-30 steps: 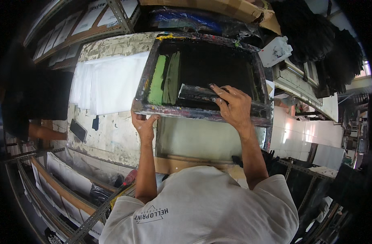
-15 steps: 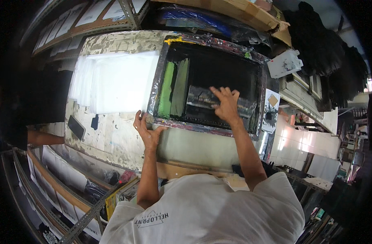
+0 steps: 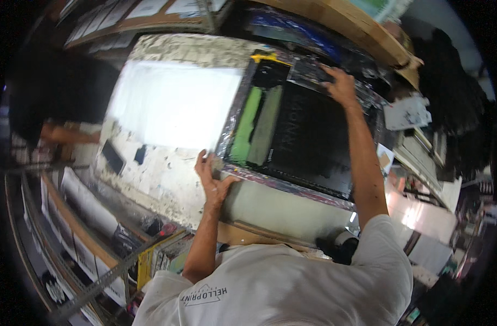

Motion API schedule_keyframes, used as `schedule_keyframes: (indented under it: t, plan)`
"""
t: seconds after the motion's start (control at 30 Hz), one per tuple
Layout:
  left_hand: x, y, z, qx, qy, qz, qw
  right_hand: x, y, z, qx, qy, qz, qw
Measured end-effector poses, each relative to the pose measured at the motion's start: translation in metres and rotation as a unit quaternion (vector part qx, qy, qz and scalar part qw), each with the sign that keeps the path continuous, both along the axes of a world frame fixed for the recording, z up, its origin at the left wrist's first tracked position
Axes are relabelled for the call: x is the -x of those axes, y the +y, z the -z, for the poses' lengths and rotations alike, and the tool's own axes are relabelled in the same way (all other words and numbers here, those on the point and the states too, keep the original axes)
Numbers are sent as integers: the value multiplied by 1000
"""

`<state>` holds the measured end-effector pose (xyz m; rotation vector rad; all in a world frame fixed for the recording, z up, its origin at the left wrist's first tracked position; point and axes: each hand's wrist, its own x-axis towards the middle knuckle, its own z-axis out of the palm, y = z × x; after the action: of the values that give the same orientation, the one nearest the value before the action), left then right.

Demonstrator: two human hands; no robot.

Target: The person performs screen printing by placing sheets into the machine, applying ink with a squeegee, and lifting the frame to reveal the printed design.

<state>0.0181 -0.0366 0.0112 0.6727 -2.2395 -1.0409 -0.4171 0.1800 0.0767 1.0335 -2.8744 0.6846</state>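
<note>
A screen printing frame [image 3: 292, 187] with a dark, ink-smeared rim lies on the table. Its black mesh [image 3: 319, 141] bears faint lettering, with green strips [image 3: 246, 127] along the left side. At the frame's far edge my right hand [image 3: 342, 87] grips a wide, ink-coated squeegee [image 3: 307, 75], my arm stretched across the right part of the frame. My left hand [image 3: 213, 182] holds the near left corner, thumb against the near rim and fingers by the left side. White sheets [image 3: 172, 103] lie just left of the frame.
Left on the stained table [image 3: 151, 185] sit a dark flat piece [image 3: 113, 157] and a smaller one [image 3: 140, 154]. A white container [image 3: 407, 113] stands beyond the frame's right corner. Racks [image 3: 80, 228] line the near left. Another person's arm [image 3: 69, 133] reaches in from the left.
My right hand has moved the squeegee from the middle of the mesh to the far edge. My left hand stays at the corner. The whole view has shifted and tilted slightly.
</note>
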Motion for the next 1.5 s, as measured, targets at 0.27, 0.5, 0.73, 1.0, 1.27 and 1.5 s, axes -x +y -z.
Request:
schedule_keyframes:
  t: [0.27,0.5,0.73,1.0,1.27,1.5]
  plan:
    - [-1,0,6,-72,20,-15,997,-64,20,9,-11,102,-25,994]
    - [1,6,-12,-140,73,-46,986,-229,37,-64,-5,40,-35,999]
    - [52,10,-111,-192,177,-41,964,-285,49,-153,25,196,-28,980]
    - [106,26,-55,-14,-7,-2,1000,-188,38,-239,101,199,-61,973]
    - [110,62,3,88,-108,19,990,-159,21,-269,39,206,-17,978]
    - [129,66,-32,-168,-10,43,985,-145,36,-268,21,217,33,975]
